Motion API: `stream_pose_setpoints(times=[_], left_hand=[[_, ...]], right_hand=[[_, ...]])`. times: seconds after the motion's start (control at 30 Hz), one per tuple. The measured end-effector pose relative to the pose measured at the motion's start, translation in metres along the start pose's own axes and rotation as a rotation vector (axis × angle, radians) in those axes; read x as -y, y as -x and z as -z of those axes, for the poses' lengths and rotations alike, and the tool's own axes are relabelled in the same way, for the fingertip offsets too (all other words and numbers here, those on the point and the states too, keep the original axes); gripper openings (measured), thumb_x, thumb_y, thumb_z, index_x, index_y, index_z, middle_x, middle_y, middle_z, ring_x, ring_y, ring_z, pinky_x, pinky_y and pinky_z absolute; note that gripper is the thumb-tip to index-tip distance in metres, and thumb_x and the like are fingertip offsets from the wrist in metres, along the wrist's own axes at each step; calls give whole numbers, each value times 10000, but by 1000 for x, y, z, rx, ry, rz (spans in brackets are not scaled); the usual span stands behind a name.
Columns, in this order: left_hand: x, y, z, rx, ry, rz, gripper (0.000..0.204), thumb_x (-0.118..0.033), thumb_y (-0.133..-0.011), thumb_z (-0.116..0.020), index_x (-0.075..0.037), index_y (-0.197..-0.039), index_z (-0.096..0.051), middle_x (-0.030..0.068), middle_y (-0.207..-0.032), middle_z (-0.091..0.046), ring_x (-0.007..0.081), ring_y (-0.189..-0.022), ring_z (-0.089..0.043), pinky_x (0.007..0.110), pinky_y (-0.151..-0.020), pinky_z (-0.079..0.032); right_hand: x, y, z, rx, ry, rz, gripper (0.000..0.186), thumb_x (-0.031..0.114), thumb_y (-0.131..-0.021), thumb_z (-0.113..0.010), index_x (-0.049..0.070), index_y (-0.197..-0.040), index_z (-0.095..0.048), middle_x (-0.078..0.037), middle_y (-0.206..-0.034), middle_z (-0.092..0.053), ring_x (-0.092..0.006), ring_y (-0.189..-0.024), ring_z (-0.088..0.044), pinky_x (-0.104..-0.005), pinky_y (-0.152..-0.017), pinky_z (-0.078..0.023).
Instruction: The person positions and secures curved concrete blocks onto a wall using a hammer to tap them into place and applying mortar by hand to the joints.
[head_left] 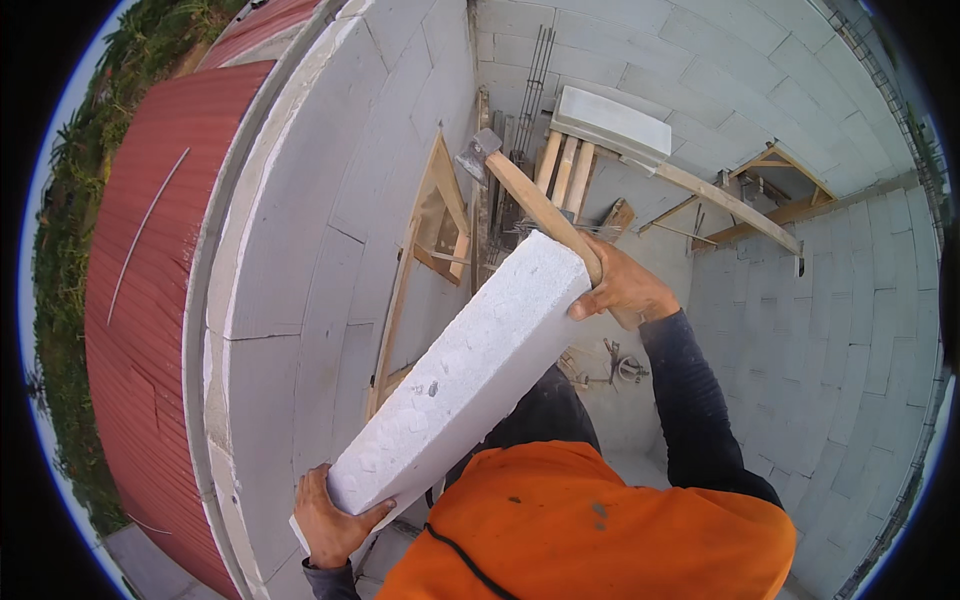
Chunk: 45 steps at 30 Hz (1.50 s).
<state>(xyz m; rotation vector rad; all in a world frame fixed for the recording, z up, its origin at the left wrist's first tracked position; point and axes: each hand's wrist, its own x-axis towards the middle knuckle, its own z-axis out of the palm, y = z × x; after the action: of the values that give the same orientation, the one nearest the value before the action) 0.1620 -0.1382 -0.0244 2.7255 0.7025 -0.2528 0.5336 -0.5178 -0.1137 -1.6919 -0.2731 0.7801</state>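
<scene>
A long pale aerated concrete block [460, 375] lies slantwise in front of me, from lower left to upper right. Round its near lower end my left hand [335, 520] is closed, thumb on the side face. At the far end, my right hand [630, 285] grips the wooden handle of a hammer [540, 205] while its thumb and fingers press against the block. The hammer's grey metal head points to the upper left, away from the block. A few small dark chips mark the block's top face.
A block wall [290, 290] runs along the left, with a red corrugated roof [150, 330] beyond. Below, another block [612, 120] rests near wooden boards [565, 175]. A wooden beam [730, 207] spans the right side, and tools [628, 368] lie on the floor.
</scene>
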Motion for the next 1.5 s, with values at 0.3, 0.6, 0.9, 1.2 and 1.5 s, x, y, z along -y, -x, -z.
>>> stream_pose_setpoints(times=[0.3,0.6,0.9,1.2,1.5], left_hand=[[-150,-180,-45,160,-55,-367,895,-478,-523,-1037,-37,-1198,-648,115,-1035,-675,333,-959,-658,467,-868,-512],[-252,-282,-46,218,-67,-614,907,-576,-562,-999,-32,-1203,-659,114,-1094,-688,325,-1030,-655,465,-936,-480],[-329,-385,-40,209,-69,-859,861,-637,-665,-928,-46,-1233,-665,109,-1139,-682,318,-1104,-641,474,-958,-478],[-403,-495,-45,148,-68,-993,838,-632,-683,-909,-34,-1212,-658,127,-1127,-672,319,-1120,-641,463,-967,-485],[-481,-585,-45,142,-103,-957,853,-516,-589,-996,-23,-1196,-656,121,-1092,-666,332,-1038,-634,455,-928,-494]], right_hand=[[-84,42,170,-292,-281,-304,1275,252,-419,-1071,48,-1549,-517,-79,-1364,-667,-262,-1346,-583,-355,-1192,-413],[-84,92,234,-574,-423,-214,1232,139,-432,-1069,49,-1536,-528,-43,-1369,-681,-227,-1295,-625,-387,-1180,-445],[-111,107,269,-828,-365,-174,1101,285,-592,-1048,15,-1512,-508,-62,-1095,-701,-125,-758,-672,-247,-509,-525],[-106,43,317,-968,-460,-103,796,204,-759,-979,14,-1395,-540,-42,-984,-665,-132,-640,-624,-271,-494,-523],[-61,-61,387,-1011,-491,-72,828,237,-772,-969,20,-1446,-540,-52,-1018,-699,-138,-790,-692,-245,-547,-512]])
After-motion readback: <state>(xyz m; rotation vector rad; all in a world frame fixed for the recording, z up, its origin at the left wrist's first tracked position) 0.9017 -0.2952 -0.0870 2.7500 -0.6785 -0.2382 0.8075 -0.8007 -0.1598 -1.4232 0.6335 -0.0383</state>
